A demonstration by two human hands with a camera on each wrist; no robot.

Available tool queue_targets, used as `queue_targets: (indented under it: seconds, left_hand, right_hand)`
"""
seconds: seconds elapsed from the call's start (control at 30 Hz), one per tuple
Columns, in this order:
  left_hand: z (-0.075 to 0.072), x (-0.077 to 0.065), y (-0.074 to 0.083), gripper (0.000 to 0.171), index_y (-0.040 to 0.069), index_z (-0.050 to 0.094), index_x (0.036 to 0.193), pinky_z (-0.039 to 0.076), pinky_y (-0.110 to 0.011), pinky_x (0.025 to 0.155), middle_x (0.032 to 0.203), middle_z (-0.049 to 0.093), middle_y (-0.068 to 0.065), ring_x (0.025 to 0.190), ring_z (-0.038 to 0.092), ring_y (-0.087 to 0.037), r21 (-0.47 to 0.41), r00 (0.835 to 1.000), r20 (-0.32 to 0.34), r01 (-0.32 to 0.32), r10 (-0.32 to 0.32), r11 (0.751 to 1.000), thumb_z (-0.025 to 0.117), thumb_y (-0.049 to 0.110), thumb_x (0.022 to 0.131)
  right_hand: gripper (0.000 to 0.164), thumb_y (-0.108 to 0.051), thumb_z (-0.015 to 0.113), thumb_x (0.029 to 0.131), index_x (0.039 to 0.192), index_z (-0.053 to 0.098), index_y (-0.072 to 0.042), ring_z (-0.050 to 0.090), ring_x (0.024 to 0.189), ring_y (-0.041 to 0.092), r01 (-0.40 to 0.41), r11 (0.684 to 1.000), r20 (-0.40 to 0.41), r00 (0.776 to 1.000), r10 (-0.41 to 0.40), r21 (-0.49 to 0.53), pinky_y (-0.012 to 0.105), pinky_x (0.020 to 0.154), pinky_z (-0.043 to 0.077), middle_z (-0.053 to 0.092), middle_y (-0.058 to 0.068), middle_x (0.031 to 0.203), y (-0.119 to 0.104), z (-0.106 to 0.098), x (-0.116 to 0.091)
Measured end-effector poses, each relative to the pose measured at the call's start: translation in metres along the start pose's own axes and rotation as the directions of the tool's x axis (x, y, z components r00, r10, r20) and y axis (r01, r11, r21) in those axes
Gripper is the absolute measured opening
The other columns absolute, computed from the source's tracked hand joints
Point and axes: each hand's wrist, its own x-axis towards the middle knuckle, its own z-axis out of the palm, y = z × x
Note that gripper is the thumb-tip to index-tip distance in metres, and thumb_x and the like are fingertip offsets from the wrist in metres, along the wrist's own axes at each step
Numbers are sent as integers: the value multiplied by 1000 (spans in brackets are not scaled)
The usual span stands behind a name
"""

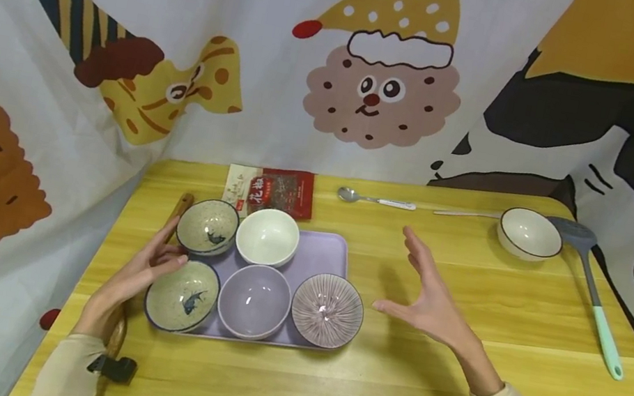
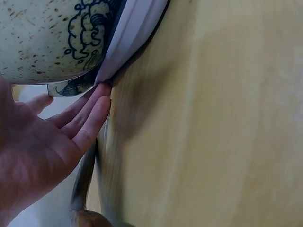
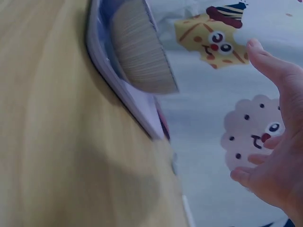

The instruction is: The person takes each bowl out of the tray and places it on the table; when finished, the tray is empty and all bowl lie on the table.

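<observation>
A smooth lavender rectangular tray (image 1: 323,253) is lying on a yellow wood-grain table (image 1: 385,387), left of centre. It is carrying two speckled, fish-painted round bowls (image 1: 179,294) along its left side, a glossy cream-white bowl (image 1: 268,239) at far centre, a plain lavender bowl (image 1: 254,302) at near centre and a purple-streaked bowl (image 1: 327,310) at near right. The person's left hand (image 1: 134,273) is touching the tray's left edge, fingers extended, not gripping. The right hand (image 1: 434,307) is hovering right of the tray, thumb and fingers wide apart, holding nothing. Seemingly, the person is positioning both hands around the tray; the next move is probably calling for right-hand contact at its right edge
</observation>
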Motion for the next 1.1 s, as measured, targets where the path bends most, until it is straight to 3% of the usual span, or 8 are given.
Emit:
queue_targets:
  seconds: [0.33,0.6,0.67,0.73,0.8,0.9,1.1]
  left_hand:
    - [2,0,1,86,24,0,165,43,-14,94,135,58,-30,123,57,-37,0,999,-13,30,-30,1000,59,26,102]
    - [2,0,1,85,25,-1,165,44,-45,107,138,54,-33,128,54,-45,2,999,-11,33,-33,999,58,26,103]
    - [2,0,1,86,25,-1,165,45,-41,106,139,54,-33,128,53,-44,0,999,-11,33,-33,999,58,26,103]
    - [2,0,0,86,25,0,165,46,-30,103,138,55,-32,126,55,-41,0,999,-15,33,-33,999,59,26,102]
    - [2,1,0,86,25,0,165,44,-19,98,137,56,-31,123,57,-32,0,999,-19,33,-33,999,59,26,102]
    - [2,1,-1,86,25,0,165,43,-13,94,136,58,-30,119,57,-23,-3,999,-23,28,-28,1000,60,26,102]
    - [3,0,-1,85,26,0,165,44,-17,96,137,56,-31,125,56,-38,-2,999,-25,25,-25,1000,59,25,102]
  right_hand:
    - [125,-24,97,64,160,21,-4,32,146,46,12,998,153,988,-21,56,61,116,32,25,19,165,5,39,-9]
    - [128,-31,99,59,159,24,-6,39,144,41,-3,998,246,969,-14,67,65,115,32,34,19,160,6,60,-14]
    - [130,-31,100,57,160,24,-8,39,144,39,-13,998,265,964,-4,63,65,115,31,36,18,160,7,63,-15]
    - [131,-31,100,56,160,23,-8,40,144,39,-22,998,282,959,5,58,66,114,31,37,16,159,8,65,-15]
    - [132,-32,100,55,160,23,-9,40,144,39,-29,998,290,957,12,54,66,114,31,36,16,159,9,67,-16]
    - [132,-34,100,56,160,23,-10,39,145,40,-43,998,293,956,30,39,67,114,31,34,17,161,10,68,-17]
    - [128,-39,99,56,159,29,-12,43,142,40,-71,997,253,965,65,15,68,111,34,40,16,159,10,71,-18]
